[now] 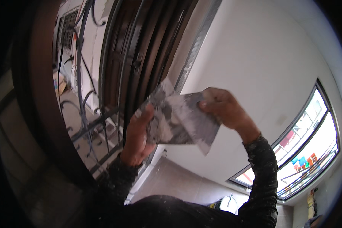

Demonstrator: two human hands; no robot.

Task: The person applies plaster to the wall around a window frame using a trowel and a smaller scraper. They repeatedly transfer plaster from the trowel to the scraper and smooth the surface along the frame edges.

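My left hand (137,133) grips a flat metal putty plate (183,138) smeared with pale putty, its thumb lying over the near face. In my right hand (227,109) is a thin, flat putty scraper (205,121), pinched along its upper right side. The scraper overlaps the plate and hides part of it. White-grey putty clings to both, along the edge where they cross. Whether the two touch along that whole edge I cannot tell. Both tools are held up at chest height, tilted, in front of the white wall.
Dark wrought-iron bars (81,57) stand on the left, with a brown wooden door (119,53) beyond them. The white wall (262,64) fills the right, with a dark-framed window (298,148). A bucket (228,205) stands on the tiled floor (178,182).
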